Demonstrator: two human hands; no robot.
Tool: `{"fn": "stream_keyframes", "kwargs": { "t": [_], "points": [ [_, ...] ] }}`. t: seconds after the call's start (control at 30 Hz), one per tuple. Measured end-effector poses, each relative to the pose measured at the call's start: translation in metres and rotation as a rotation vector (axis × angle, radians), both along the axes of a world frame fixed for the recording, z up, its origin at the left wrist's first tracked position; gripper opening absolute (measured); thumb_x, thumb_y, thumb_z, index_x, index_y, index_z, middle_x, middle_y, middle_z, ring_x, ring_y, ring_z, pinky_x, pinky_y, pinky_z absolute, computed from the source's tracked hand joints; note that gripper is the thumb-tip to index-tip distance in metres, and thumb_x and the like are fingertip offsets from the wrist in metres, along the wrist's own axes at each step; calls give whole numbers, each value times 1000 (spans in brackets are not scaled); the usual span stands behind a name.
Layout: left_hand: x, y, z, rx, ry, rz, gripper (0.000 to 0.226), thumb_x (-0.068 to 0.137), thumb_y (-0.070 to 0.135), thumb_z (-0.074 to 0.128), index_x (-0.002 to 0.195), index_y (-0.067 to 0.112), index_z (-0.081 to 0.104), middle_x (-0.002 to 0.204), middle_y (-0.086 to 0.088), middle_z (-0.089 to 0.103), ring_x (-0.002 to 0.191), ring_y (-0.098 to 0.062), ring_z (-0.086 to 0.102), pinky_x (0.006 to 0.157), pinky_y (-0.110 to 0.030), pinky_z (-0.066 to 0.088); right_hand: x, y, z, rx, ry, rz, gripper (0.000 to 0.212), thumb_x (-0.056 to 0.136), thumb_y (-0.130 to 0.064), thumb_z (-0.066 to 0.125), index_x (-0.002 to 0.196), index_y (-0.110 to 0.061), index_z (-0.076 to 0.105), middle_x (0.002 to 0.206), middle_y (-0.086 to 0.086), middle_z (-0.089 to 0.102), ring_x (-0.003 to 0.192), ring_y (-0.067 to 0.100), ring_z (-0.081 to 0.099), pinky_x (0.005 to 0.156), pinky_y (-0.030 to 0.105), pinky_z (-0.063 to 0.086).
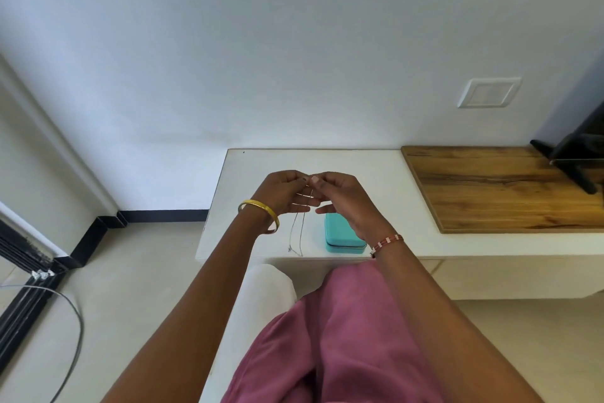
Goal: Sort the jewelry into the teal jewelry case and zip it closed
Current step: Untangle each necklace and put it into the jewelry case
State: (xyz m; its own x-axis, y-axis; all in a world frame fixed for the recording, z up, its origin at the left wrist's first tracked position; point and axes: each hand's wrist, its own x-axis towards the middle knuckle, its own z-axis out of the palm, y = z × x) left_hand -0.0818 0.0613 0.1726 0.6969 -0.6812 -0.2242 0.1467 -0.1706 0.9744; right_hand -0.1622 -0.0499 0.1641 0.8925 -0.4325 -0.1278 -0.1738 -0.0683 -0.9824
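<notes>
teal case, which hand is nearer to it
The right hand. It is held up just over the closed teal case, overlapping its top edge in the view. The left hand is farther to the left, both pinching a thin chain.

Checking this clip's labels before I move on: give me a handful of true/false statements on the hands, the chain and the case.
1. Both hands pinch the thin chain at its top. True: left hand, right hand.
2. The teal case lies open. False: it looks closed, lid down.
3. The chain hangs down from the fingers. True; its lower end reaches about the white table.
4. The gold bangle lies on the table. False: it is on the left wrist.
5. The case sits on the wooden board. False: it sits on the white table.
</notes>
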Motion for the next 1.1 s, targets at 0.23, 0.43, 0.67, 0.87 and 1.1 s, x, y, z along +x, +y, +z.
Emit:
{"fn": "stream_keyframes", "kwargs": {
  "t": [0.23, 0.43, 0.67, 0.87, 1.1],
  "points": [
    [-7, 3, 1, 40, 14, 3, 24, 96, 9, 39, 81, 10, 58, 63, -5, 70, 60, -15, 70, 68, -29, 57, -9, -4, 0, -159, -28, 14, 7, 84, -8, 64, 86, -2, 66, 73, 7, 63, 65, 14, 59, 64, 21, 52],
    [-9, 8, -3, 98, -113, 38, 26, 94, 10, 43, 75, 12, 60, 61, 2, 69, 63, -11, 67, 71, -27, 55, -11, -5, 7, 186, -108, -36, 19, 87, -3, 52, 69, -7, 59, 71, 9, 65, 68, 19, 61, 70, 30, 52],
    [-8, 9, -4, -22, -119, 176, 29, 92, 3, 43, 70, 11, 62, 45, 3, 56, 45, -9, 55, 71, -34, 56, -15, -10, 12, 367, -129, -56, 33, 89, -17, 58, 58, -11, 50, 40, -2, 37, 39, 12, 35, 57, 29, 47],
    [-12, 13, -8, -21, -189, 225, 24, 91, 4, 47, 78, 16, 63, 57, -4, 53, 42, -4, 52, 72, -36, 54, -19, -8, 22, 303, -100, 99, 23, 93, -19, 53, 78, -7, 65, 43, -5, 31, 40, 8, 26, 48, 22, 36],
    [-27, 9, -16, -168, -131, 289, 17, 89, 3, 52, 79, 16, 49, 47, 4, 52, 43, -5, 50, 62, -28, 53, -16, -5, 31, 576, -309, 92, 23, 95, -13, 44, 81, -6, 61, 82, 9, 72, 72, 19, 67, 68, 28, 56]
  ]
}}
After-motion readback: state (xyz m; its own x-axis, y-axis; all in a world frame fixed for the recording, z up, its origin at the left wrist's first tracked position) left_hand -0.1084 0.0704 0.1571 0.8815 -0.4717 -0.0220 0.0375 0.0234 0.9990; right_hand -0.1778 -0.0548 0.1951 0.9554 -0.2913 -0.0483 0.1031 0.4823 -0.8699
